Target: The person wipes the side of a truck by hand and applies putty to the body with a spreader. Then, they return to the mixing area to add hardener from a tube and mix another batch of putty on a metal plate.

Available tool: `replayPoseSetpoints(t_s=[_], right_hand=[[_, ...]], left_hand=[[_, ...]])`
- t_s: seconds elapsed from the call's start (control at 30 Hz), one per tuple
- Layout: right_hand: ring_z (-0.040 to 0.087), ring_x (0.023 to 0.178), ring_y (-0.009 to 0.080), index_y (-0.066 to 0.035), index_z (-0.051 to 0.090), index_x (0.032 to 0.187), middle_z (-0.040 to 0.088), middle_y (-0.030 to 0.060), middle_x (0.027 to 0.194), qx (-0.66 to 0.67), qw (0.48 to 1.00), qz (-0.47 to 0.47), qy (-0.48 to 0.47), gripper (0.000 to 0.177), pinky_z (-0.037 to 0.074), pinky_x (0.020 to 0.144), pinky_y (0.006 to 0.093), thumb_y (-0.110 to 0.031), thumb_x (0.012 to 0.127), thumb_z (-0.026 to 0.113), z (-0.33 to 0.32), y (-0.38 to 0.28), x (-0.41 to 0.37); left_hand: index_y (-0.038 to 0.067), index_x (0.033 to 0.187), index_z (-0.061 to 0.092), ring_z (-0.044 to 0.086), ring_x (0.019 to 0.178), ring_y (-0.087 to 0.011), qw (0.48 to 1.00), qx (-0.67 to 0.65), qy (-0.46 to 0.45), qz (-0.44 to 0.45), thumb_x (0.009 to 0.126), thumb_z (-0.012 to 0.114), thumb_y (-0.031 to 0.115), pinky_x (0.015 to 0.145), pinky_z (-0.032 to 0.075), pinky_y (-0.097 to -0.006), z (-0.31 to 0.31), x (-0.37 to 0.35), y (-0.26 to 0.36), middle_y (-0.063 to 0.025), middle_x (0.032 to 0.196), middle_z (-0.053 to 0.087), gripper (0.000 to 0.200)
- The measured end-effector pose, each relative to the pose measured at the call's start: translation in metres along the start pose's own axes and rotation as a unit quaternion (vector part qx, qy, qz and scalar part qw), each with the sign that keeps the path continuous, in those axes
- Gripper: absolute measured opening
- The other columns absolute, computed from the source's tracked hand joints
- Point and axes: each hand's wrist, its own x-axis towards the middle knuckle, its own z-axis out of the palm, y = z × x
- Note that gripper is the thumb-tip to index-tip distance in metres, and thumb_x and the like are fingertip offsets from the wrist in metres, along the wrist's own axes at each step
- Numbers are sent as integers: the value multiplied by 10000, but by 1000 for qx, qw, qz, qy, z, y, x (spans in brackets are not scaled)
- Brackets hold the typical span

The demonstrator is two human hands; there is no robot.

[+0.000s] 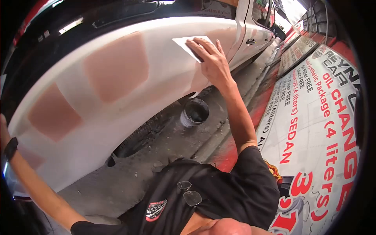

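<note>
A white car side panel with reddish-brown patches curves across the view. My right hand is on its upper part, fingers closed over a white sheet of sandpaper. The sheet lies against the panel, and a dark area shows under the fingers. At the far left edge, my left hand is beside the car's rear end, mostly cut off by the frame; its fingers cannot be made out. A black band is around that wrist.
A bucket with dark contents stands on the grey ground below the panel, near the wheel opening. A large printed oil-change banner borders the right side. Further forward is the car's door with its handle.
</note>
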Motion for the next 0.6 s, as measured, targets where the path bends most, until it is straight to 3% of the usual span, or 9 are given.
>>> replayPoseSetpoints(t_s=[0.13,0.37,0.47,0.6], right_hand=[[525,1244,245,-243,557,1325,564,37,1306,-29,999,-3,39,593,307,1077,641,39,803,549,15,-1,11],[531,1237,215,-277,551,1329,562,2,1295,-21,997,-2,78,628,253,1065,702,61,800,541,30,9,19],[522,1245,214,-275,550,1335,558,-9,1302,-26,997,2,79,653,182,1068,730,67,780,559,34,9,17],[510,1258,220,-286,543,1352,553,1,1319,-2,997,11,70,712,-9,1080,732,62,734,608,40,3,5]], left_hand=[[-268,1151,426,563,1012,-405,999,40,9,23,1009,422,365,887,461,-478,13,17,-14,-366,1215,504,648],[-269,1055,473,573,940,-420,990,125,25,56,1015,419,377,841,463,-484,14,38,-32,-383,1113,543,649],[-270,1014,494,578,909,-427,987,144,31,64,1017,418,382,821,464,-487,15,33,-27,-390,1069,560,656],[-271,960,521,583,868,-436,982,171,31,73,1020,416,388,795,465,-490,17,15,-11,-400,1011,582,670]])
